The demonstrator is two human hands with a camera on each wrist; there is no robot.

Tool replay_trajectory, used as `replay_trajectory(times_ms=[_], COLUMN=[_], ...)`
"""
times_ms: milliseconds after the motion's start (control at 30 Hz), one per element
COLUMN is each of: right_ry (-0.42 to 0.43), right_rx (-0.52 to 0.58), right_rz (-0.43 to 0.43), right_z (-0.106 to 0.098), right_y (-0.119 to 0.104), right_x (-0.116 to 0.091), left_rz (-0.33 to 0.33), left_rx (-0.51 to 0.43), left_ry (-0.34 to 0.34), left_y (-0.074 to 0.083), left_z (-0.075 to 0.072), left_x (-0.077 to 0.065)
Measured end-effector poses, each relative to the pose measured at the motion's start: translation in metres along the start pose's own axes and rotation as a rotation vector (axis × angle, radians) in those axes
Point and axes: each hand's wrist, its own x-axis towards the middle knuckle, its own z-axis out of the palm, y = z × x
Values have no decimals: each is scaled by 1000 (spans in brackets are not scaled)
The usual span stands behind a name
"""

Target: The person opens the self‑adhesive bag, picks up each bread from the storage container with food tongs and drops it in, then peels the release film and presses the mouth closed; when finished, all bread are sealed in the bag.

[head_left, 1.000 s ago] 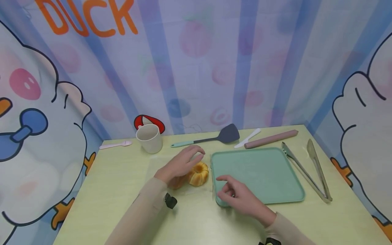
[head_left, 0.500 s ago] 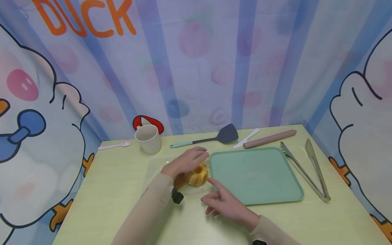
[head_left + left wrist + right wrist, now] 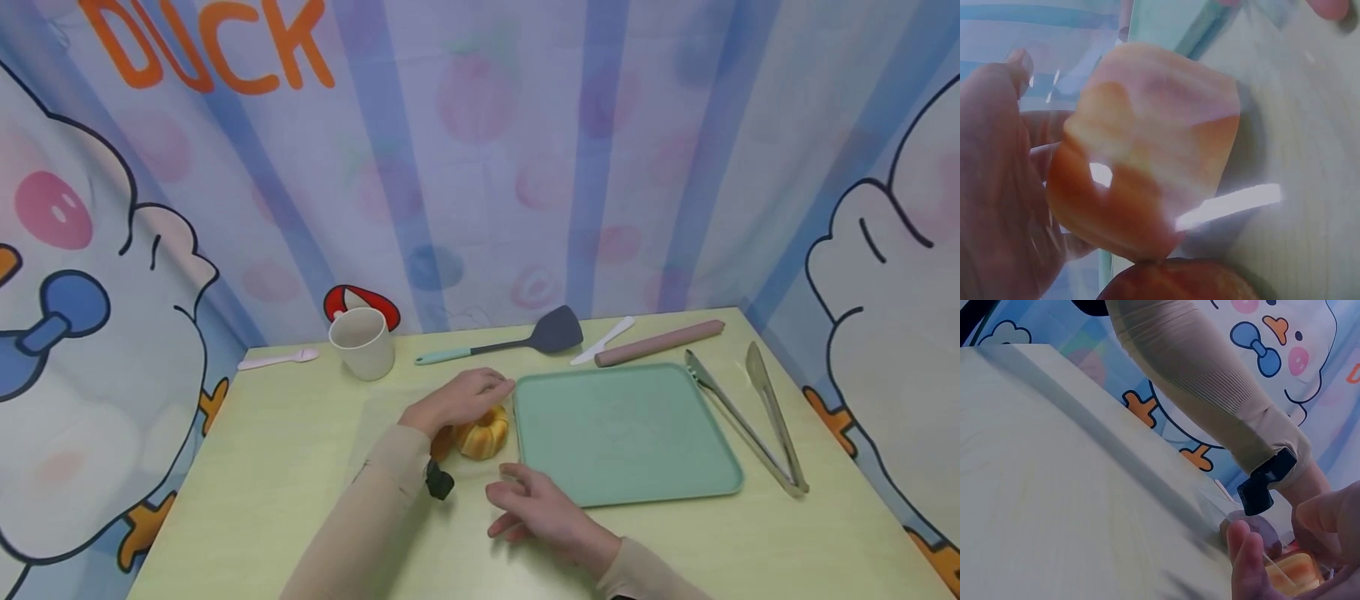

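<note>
A golden, fluted ring-shaped cake (image 3: 483,433) sits left of the green tray. My left hand (image 3: 459,398) arches over its far side, fingers fairly straight and fingertips near the tray's corner. In the left wrist view, the cake (image 3: 1147,169) shows through clear, glossy plastic with bright reflections. Whether the left fingers touch the plastic or the cake, I cannot tell. A browner round bun (image 3: 442,442) is mostly hidden by my left wrist; it also shows as a bun (image 3: 1260,531) in the right wrist view. My right hand (image 3: 536,508) hovers nearer me, thumb and fingers apart, loosely bent.
The green tray (image 3: 626,433) lies to the right, with metal tongs (image 3: 750,425) beyond it. Along the back are a pink spoon (image 3: 279,359), white mug (image 3: 363,345), spatula (image 3: 555,330), white knife (image 3: 604,340) and rolling pin (image 3: 660,342). Printed curtains close off the back.
My right hand has moved left and toward me, from over the tray's near-left corner to the table beside it. My left hand has shifted slightly right over the cake.
</note>
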Motion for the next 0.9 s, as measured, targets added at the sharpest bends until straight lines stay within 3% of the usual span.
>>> replay_trajectory(times_ms=[233,533,800,900], right_ry=[19,152,243,281], right_rx=[29,-13,-80,-111], right_rz=[-8,-105,-182,-209], right_z=[5,4,-5,-9], right_y=[3,1,-9,-15], right_x=[1,3,5,7], left_rz=[-13,-6,-9,19], left_rx=[10,-26,-145,-187], left_ry=[28,120,206,241], left_y=[0,-3,-2,-1], left_z=[-1,-8,-20,-25], left_x=[-1,-9,-24,-28])
